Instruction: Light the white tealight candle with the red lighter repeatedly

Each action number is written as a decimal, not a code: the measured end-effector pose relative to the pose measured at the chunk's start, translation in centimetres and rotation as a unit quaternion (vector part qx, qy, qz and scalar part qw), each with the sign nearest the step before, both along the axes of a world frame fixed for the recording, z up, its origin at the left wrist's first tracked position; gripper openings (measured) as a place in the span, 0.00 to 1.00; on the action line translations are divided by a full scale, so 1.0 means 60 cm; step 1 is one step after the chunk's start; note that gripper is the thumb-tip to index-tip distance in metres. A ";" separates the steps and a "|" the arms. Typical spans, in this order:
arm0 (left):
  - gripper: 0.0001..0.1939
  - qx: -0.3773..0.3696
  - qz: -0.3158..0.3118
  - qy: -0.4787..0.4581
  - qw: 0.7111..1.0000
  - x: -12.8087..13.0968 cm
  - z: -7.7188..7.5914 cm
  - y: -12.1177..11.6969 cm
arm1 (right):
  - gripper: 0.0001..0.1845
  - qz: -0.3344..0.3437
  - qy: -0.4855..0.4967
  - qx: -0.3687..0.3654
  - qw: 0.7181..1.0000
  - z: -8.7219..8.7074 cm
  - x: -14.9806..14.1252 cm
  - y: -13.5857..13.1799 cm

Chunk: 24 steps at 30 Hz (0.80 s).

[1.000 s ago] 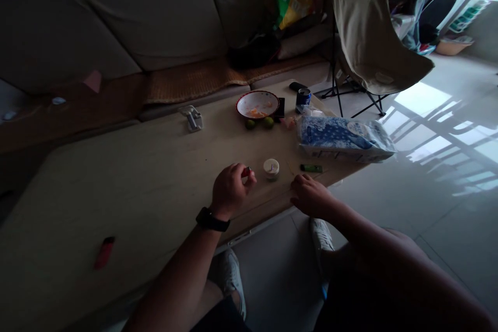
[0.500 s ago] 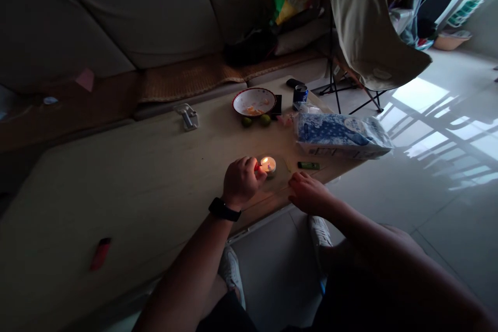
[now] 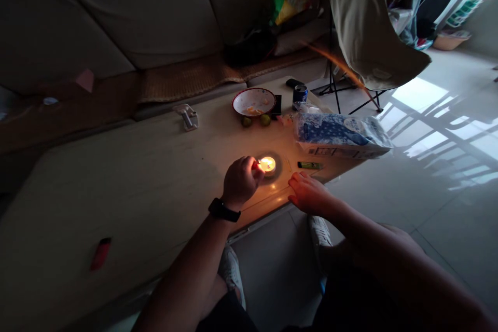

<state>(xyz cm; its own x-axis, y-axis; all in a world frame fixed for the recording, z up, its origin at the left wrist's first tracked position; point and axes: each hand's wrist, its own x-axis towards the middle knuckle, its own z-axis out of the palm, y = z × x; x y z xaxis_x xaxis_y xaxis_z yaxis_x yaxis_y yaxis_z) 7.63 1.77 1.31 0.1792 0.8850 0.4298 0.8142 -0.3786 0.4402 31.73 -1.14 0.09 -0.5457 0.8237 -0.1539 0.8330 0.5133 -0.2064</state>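
My left hand (image 3: 241,179), with a black watch at the wrist, is closed around a small red lighter (image 3: 256,165), mostly hidden by the fingers. Its flame is at the left side of a small round candle (image 3: 267,165), whose top glows brightly. My right hand (image 3: 309,192) rests at the near table edge, fingers loosely bent and thumb apart, with no held object showing. Just beyond its fingers is a thin pale strand (image 3: 288,164). A green lighter (image 3: 309,165) lies on the table past that hand.
On the table (image 3: 128,181) are a red lighter (image 3: 100,254), a grey-white item (image 3: 189,117), a bowl (image 3: 254,102) of orange scraps, two green fruits (image 3: 265,120), a blue can (image 3: 300,94) and a blue-white plastic pack (image 3: 344,132). A folding chair (image 3: 369,36) stands behind.
My left hand moved right to the candle, and the lighter was lit. The glow at the candle has grown and now lights the table and both hands. My right hand has hardly moved.
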 end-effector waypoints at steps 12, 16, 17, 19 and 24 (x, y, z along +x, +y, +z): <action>0.19 -0.112 0.081 -0.521 0.842 -0.092 -0.024 0.005 | 0.14 -0.004 0.015 0.012 1.000 -0.015 0.003 0.002; 0.21 -0.121 0.092 -0.510 0.846 -0.112 -0.026 -0.011 | 0.13 -0.005 0.021 0.010 1.000 -0.015 0.001 0.003; 0.21 -0.127 0.094 -0.509 0.846 -0.116 -0.027 -0.013 | 0.13 -0.005 0.021 0.007 1.000 -0.014 0.001 0.003; 0.21 -0.140 0.095 -0.511 0.843 -0.125 -0.032 -0.017 | 0.13 -0.009 0.018 0.001 1.000 -0.013 0.000 0.003; 0.20 -0.157 0.104 -0.501 0.845 -0.137 -0.041 -0.020 | 0.13 -0.007 0.017 -0.004 1.000 -0.006 -0.002 0.002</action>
<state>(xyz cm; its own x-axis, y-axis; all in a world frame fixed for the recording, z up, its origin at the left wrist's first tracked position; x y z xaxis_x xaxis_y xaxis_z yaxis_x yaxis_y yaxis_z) -0.57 0.58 -1.15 -0.3083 0.9512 0.0122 0.0079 -0.0103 0.9999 31.64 -1.03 -0.25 -0.5400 0.8297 -0.1415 0.8320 0.5008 -0.2388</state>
